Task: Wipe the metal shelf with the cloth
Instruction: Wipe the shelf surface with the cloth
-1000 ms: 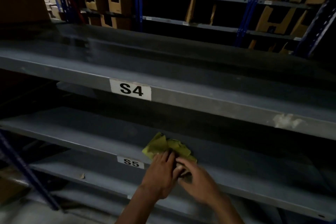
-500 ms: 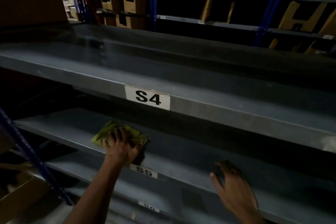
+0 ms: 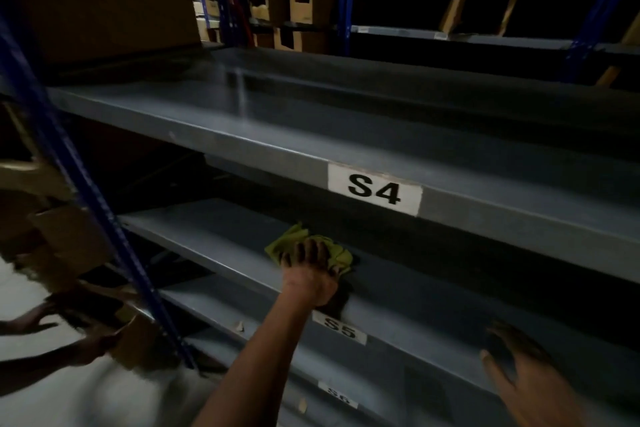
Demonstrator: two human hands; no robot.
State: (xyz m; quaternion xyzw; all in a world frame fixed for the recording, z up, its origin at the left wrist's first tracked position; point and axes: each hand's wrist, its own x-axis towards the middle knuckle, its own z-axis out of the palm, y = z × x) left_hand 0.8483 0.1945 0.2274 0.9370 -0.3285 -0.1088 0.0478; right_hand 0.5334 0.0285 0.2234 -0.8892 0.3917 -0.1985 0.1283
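A crumpled yellow-green cloth (image 3: 337, 253) lies on the grey metal shelf (image 3: 214, 239) labelled S5, just above and left of that label (image 3: 340, 332). My left hand (image 3: 308, 269) presses down on the cloth, fingers laid over it, with the forearm reaching in from below. Far to the right, my right hand (image 3: 519, 374) rests on the same shelf's front part with its fingers spread and holds nothing.
The S4 shelf (image 3: 485, 215) overhangs closely above the hand. A blue upright post (image 3: 104, 218) stands at the left. Beside it another person's hands (image 3: 83, 343) hold a cardboard box (image 3: 69, 246). Lower shelves, one labelled S6 (image 3: 337, 398), lie below, with more racks and boxes behind.
My right hand let go of the cloth and moved right onto the shelf. My left hand slid the cloth left, from the right of the S5 label to its left.
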